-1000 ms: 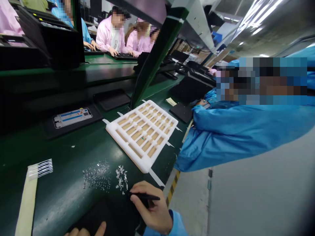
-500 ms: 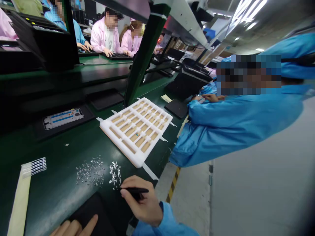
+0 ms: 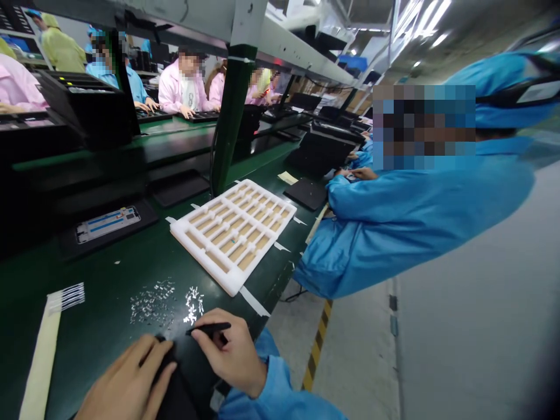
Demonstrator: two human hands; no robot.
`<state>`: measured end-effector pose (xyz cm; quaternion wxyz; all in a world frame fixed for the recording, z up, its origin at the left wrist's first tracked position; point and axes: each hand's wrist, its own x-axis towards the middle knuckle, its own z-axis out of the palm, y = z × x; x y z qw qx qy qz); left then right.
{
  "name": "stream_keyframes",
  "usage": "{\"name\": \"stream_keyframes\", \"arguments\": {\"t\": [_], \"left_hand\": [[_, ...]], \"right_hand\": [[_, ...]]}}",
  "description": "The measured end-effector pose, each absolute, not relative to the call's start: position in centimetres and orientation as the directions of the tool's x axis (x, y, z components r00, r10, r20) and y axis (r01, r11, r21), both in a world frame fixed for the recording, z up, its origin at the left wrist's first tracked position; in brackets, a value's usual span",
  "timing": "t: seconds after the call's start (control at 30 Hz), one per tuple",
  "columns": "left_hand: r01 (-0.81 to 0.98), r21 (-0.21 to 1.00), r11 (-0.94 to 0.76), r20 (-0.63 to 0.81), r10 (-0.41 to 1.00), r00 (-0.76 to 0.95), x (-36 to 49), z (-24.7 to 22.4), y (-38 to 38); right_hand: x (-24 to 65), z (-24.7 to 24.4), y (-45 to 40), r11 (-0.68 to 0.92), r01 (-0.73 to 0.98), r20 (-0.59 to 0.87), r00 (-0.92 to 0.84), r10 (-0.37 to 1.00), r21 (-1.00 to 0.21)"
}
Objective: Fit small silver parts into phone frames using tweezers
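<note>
My right hand (image 3: 234, 353) is closed on a slim black pen-like tool (image 3: 214, 328), its tip low over the green table beside a small pile of shiny metal pieces (image 3: 193, 304). To the left of that pile lies a wider scatter of tiny pieces (image 3: 153, 304). My left hand (image 3: 129, 379) rests with fingers spread over a black pad (image 3: 177, 391) at the bottom of the view. Beyond the piles, a white foam tray (image 3: 236, 286) with rows of slots sits flat on the table.
A yellowish strip with thin white sticks (image 3: 44, 350) lies at the left. Behind it a phone frame (image 3: 107, 224) rests on a black mat. A green post (image 3: 230, 125) rises behind the foam tray. A person in blue (image 3: 394, 216) works at the right.
My left hand has come further into view and forward over the black pad. My right hand appears slightly left, still holding the tool. The whole view has shifted a little.
</note>
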<state>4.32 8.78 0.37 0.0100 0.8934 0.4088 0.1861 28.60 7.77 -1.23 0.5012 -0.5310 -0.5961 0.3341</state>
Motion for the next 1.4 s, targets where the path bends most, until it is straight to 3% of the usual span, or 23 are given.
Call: {"name": "stream_keyframes", "arguments": {"t": [0.2,0.4,0.63,0.83,0.97,1.4], "left_hand": [[0.797,0.086,-0.598,0.266,0.785,0.56,7.6,1.7,10.6],[0.808,0.038,-0.588,0.277,0.783,0.557,8.8,1.6,11.1],[0.748,0.073,-0.659,0.353,0.719,0.599,8.5,1.2,11.2],[0.698,0.115,-0.707,0.342,0.688,0.641,8.3,1.6,11.9],[0.673,0.153,-0.723,0.333,0.679,0.654,8.3,1.4,12.1],[0.676,0.286,-0.679,0.348,0.731,0.587,6.4,2.1,10.1]], "right_hand": [[28.8,-1.9,7.6,0.205,0.223,0.221,0.048,0.974,-0.953],[29.0,-2.0,7.9,0.11,0.035,0.115,0.266,0.957,-0.993],[29.4,-2.4,8.3,0.096,0.057,0.108,0.258,0.96,-0.994],[30.3,-1.4,8.5,0.205,0.163,0.219,0.071,0.973,-0.965],[30.5,-1.3,8.5,0.235,0.201,0.247,0.039,0.968,-0.951],[30.6,-1.4,8.5,0.261,0.159,0.268,0.024,0.963,-0.952]]}}
